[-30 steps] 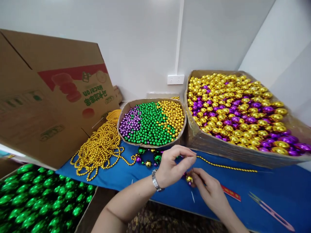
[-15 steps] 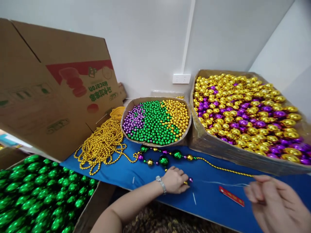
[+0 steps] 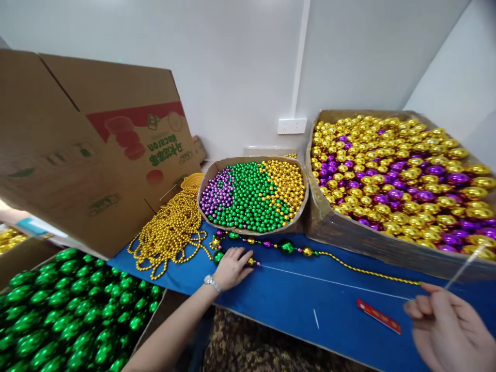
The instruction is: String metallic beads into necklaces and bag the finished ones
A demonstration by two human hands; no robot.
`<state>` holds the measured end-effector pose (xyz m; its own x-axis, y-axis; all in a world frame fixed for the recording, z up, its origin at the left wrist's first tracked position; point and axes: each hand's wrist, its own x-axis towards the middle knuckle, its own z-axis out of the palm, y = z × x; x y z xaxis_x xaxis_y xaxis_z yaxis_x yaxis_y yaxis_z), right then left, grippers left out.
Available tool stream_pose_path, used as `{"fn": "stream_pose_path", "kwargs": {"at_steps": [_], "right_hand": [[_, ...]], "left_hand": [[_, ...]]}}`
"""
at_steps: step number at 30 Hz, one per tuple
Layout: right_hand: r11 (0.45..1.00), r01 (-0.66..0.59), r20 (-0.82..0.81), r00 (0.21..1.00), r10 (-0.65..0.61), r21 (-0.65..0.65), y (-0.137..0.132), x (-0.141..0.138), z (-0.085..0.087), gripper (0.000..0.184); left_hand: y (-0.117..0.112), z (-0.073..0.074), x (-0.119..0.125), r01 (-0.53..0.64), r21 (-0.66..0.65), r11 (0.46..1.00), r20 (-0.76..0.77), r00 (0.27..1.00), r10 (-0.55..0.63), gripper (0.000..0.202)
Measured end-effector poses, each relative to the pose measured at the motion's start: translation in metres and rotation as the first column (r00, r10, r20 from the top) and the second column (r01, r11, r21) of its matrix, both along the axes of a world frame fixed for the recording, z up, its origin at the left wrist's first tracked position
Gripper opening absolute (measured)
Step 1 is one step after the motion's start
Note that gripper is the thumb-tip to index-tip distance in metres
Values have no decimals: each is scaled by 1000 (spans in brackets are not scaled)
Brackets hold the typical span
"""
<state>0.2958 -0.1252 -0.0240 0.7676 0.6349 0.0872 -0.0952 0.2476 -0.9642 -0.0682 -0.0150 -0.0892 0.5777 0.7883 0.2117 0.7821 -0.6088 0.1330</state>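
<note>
My left hand (image 3: 233,267), with a watch (image 3: 211,282) on its wrist, lies with fingers stretched over beads on a string. Gold and purple beads (image 3: 253,262) show beside its fingertips, and a large green bead (image 3: 218,257) sits at its far edge. From these beads a white string (image 3: 333,281) runs taut to my right hand (image 3: 449,323). That hand is closed in a pinch on the string, and a thin, whitish, blurred stick (image 3: 463,267) points up from it. A bead garland (image 3: 287,247) curves behind my left hand and continues as a gold bead strand (image 3: 360,267).
A box of small purple, green and gold beads (image 3: 253,196) stands behind. At right is a large carton (image 3: 349,232) of gold and purple beads; at left, large green beads (image 3: 70,310). Gold chains (image 3: 170,227) are heaped near a tall carton (image 3: 96,170). A red packet (image 3: 378,316) lies on the blue cloth.
My left hand has moved left and away from me along the beads, its fingers now spread. The string is now straight and taut. A whitish stick now shows above my right hand.
</note>
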Motion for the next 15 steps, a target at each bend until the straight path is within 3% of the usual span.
{"fn": "stream_pose_path", "kwargs": {"at_steps": [2, 4, 5, 7, 8, 10, 12, 15], "right_hand": [[999, -45, -46, 998, 44, -7, 3, -7, -6, 29], [996, -81, -53, 995, 79, -27, 4, -10, -18, 34], [994, -103, -51, 994, 101, -42, 4, -11, -24, 36], [984, -161, -32, 987, 159, -77, 2, -13, -34, 39], [978, -184, -13, 983, 183, -95, 1, -15, -39, 40], [968, -216, 33, 974, 222, -127, -1, -19, -45, 41], [959, -241, 65, 965, 252, -148, -2, -25, -49, 39], [941, -292, 90, 947, 310, -170, -1, -33, -52, 36]], "left_hand": [[-6, 8, -35, -58, 64, 996, 72, 996, 53, 41], [-16, 14, -88, -296, 139, 945, 140, 951, 277, 35], [-23, 14, -120, -446, 172, 878, 176, 891, 418, 33], [-43, 8, -187, -719, 187, 670, 186, 695, 694, 34], [-54, 1, -218, -804, 144, 577, 133, 594, 794, 34], [-80, -17, -264, -875, -98, 474, -63, 480, 875, 30], [-104, -36, -284, -839, -356, 411, -191, 496, 847, 24], [-127, -56, -274, -785, -516, 342, -174, 487, 856, 20]]}}
